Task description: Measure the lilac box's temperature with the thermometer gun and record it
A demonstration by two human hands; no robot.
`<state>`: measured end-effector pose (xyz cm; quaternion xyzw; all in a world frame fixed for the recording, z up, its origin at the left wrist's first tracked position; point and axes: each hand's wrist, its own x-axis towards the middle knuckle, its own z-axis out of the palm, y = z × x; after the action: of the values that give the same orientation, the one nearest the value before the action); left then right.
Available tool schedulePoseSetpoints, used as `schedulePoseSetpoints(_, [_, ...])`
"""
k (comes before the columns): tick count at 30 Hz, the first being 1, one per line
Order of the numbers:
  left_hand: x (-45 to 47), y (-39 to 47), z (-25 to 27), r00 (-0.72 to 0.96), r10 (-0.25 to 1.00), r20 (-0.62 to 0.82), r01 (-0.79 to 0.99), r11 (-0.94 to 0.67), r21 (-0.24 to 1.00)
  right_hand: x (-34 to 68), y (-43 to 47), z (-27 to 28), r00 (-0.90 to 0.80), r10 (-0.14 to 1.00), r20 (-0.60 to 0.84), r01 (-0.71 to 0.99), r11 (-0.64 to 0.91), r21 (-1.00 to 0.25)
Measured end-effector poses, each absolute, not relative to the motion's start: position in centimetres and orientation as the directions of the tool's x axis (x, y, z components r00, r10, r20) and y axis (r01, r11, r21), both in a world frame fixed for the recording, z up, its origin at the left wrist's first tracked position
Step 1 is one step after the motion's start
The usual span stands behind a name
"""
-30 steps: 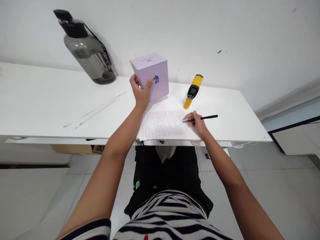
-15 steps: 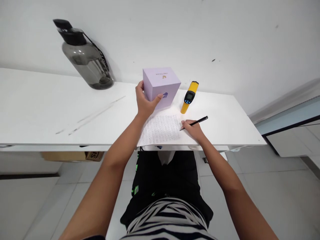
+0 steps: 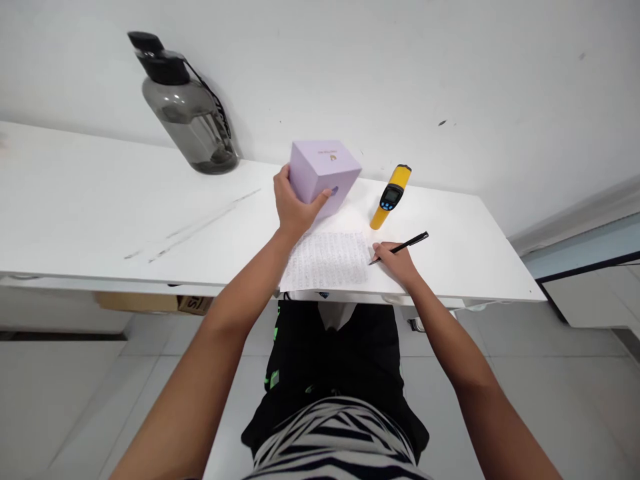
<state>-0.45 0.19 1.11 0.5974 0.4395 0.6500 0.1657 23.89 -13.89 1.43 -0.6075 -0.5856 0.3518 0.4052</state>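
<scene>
My left hand [image 3: 296, 205] grips a lilac box [image 3: 326, 175] from its left side, thumb on the front face and fingers round the back left edge. The box carries a small gold print on top and a darker mark on the front. In front of it lies a sheet of handwritten paper [image 3: 327, 262], reaching the table's near edge. My right hand [image 3: 397, 261] pinches a black pen [image 3: 413, 241]; the tip points down at the paper's right edge, and I cannot tell whether it touches. A yellow and black infrared thermometer [image 3: 391, 196] rests behind my right hand.
On the white table [image 3: 210, 207], a large grey-tinted water bottle [image 3: 193, 123] stands at the back left against the wall [image 3: 320, 73]. Grey streaks mark the tabletop on the left. Below the table on the left is a cardboard box [image 3: 137, 302].
The lilac box has turned and tilted slightly in my left hand. The whole scene has shifted a little to the right with the camera. My right hand keeps its hold on the pen.
</scene>
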Motion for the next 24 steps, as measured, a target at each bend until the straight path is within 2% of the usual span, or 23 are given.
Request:
schedulePoseSetpoints(10, [1.7,-0.5,0.1,-0.188,0.798,0.573,0.220,-0.534,0.816,23.9,-13.9,1.3,0.055,0.996,0.065,0.446,0.033,-0.894])
schedulePoseSetpoints(16, [2.3,0.1,-0.7,-0.228,0.840,0.492,0.115,-0.479,0.870,23.8,-13.9,1.4,0.057,0.996,0.065,0.461,0.031,-0.887])
schedulePoseSetpoints(24, [2.1,0.3,-1.0,-0.213,0.846,0.489,0.111,-0.476,0.872,23.7,-13.8,1.2,0.072,0.994,0.077,0.452,0.036,-0.891])
